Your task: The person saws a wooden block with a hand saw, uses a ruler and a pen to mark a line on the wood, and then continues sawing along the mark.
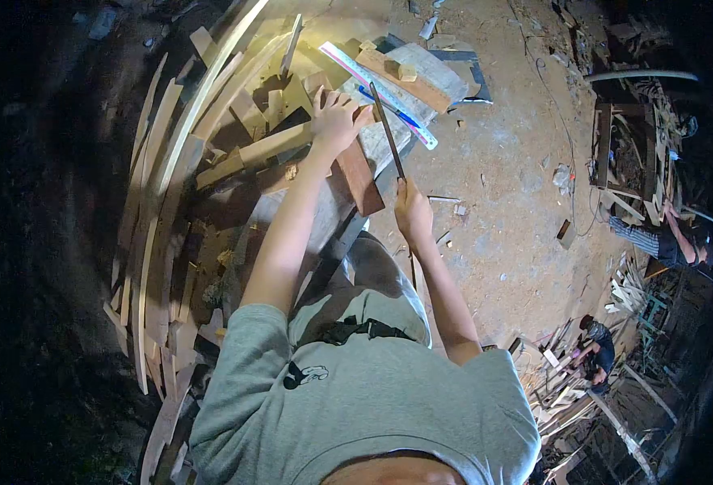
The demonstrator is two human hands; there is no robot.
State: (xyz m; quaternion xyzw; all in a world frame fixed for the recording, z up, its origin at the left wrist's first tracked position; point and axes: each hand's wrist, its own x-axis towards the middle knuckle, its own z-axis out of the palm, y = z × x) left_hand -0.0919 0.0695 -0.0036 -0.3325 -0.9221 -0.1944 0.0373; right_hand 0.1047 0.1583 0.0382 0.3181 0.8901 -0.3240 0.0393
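Observation:
My left hand lies across a reddish-brown wooden block, fingers spread and pressed down on it. The block rests on a grey bench plank, its near end sticking out toward me. To the right, my right hand is closed around a long, thin dark file. The file slants up and left, its far end beside my left thumb. A ruler and a blue pen lie on the plank just beyond the file.
Offcuts and long curved wooden strips crowd the left side. A flat board with a small wood cube lies at the plank's far end. Scraps dot the dirt floor. Two people are at the far right among wood piles.

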